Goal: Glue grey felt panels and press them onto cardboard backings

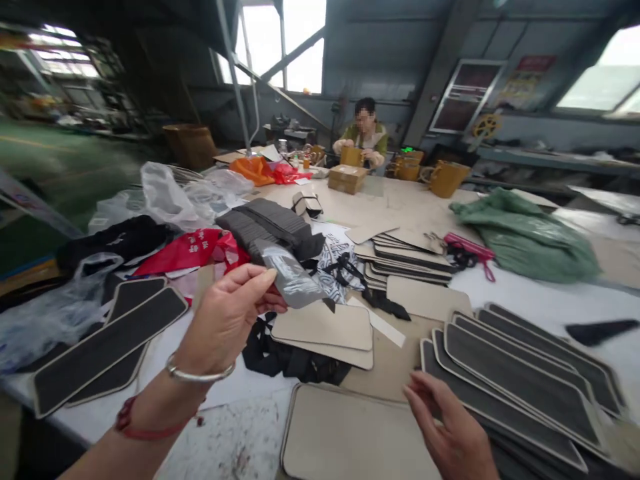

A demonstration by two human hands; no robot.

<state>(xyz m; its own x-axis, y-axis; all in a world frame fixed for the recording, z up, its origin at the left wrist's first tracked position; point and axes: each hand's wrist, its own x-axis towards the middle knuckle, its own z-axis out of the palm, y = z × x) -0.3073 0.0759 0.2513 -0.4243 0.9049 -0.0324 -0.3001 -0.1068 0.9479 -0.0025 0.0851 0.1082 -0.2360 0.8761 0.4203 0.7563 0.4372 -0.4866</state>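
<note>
My left hand (235, 313) pinches a shiny silver-grey sheet (295, 277) between thumb and fingers, raised above the table. Whether it is film or coated cloth I cannot tell. My right hand (445, 427) hangs low with fingers slightly bent and apart, nothing visible in it. It is over the right edge of a large beige rounded panel (350, 433) at the front. Beside it lies a fanned stack of dark panels with pale edging (520, 373). Two beige boards (325, 327) rest on black straps (295, 360) between my hands.
Left are more dark panels (115, 333), a red bag (185, 250) and clear plastic bags (170, 197). Folded grey fabric (270, 223) lies behind my left hand. Stacked boards (410, 257) and green cloth (530, 233) lie farther right. A co-worker (367, 133) sits across, near a cardboard box (347, 179).
</note>
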